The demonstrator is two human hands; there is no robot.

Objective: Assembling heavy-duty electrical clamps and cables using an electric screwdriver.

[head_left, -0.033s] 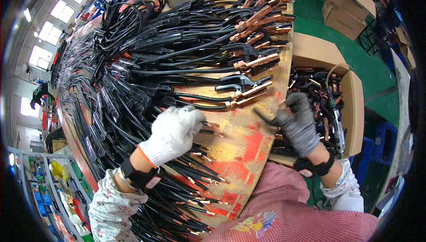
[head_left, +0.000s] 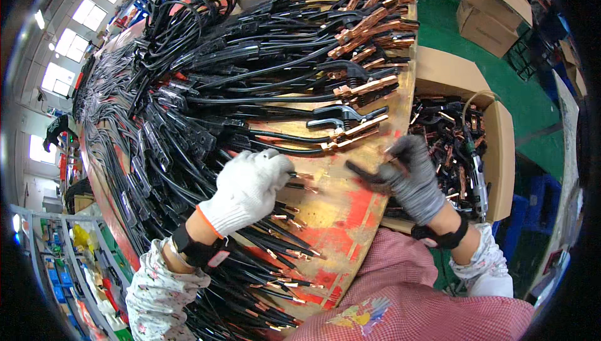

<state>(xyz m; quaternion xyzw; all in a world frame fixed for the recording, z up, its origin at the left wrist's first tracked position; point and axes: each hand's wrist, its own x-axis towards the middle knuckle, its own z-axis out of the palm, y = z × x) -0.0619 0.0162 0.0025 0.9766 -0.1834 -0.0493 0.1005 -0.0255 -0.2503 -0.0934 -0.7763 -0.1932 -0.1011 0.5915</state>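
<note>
Currently, left hand: white glove (head_left: 251, 179), back of hand up, fingers curled nearly closed. A cable end (head_left: 303, 177) with a copper tip shows just past the fingertips; appears pinched, though the contact itself is hidden.
Right hand: grey glove (head_left: 416, 178), partly curled, over the table's edge beside the parts box. Has hold of a dark handle piece (head_left: 364, 172), long and slim, reaching out leftward. Small copper-coloured glint by the fingertips, too blurred to name.
Gap: hands well apart; handle piece and cable end not touching, bare tabletop (head_left: 338, 213) between them, wood with red patches.
Fitted clamps: row of copper-and-black clamps (head_left: 361, 129) on cables, at the table's far right edge, nearest one just beyond the hands.
Bare ends: black cables (head_left: 266, 236) fanned below the left hand, copper tips (head_left: 307, 252) exposed, no clamps on these.
Parts box: cardboard box (head_left: 499, 153) at the right, full of loose copper and dark parts (head_left: 441, 137); slim powered-looking tool (head_left: 479, 184) lying along its right side.
Step in hand: my reading, presenting one cable end while a part is readied for it; joining not yet done.
Next move calls for: likely a steady left pinch, the right-hand piece turned to line up with the copper tip, neighbouring cables kept clear.
Watch: close-packed tips could snag or be confused with the chosen one.
</note>
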